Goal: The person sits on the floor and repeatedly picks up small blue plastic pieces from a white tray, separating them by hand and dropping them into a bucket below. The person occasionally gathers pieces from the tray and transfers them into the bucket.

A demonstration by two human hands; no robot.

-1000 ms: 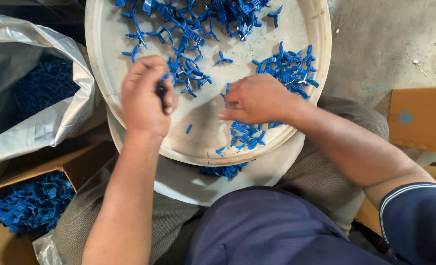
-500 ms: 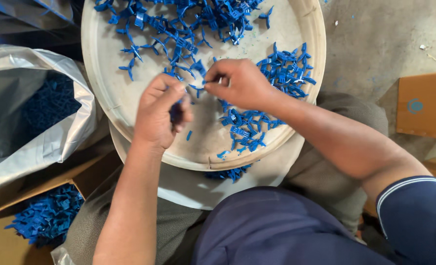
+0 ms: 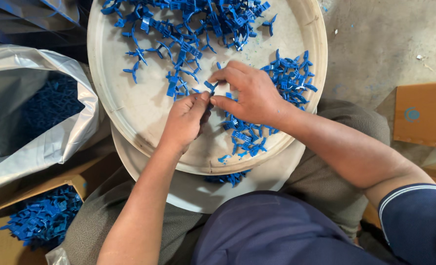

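Head view: left hand [image 3: 186, 120] and right hand [image 3: 250, 93], apart a second ago, now meet, both pinching one small blue plastic piece [image 3: 211, 87] above the round tray [image 3: 129, 103].

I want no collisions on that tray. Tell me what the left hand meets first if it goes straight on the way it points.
The left hand points up and right. First in line is the small blue piece at its fingertips, pinched with the right hand; beyond lie loose blue parts on the round tray. Depth is unclear.
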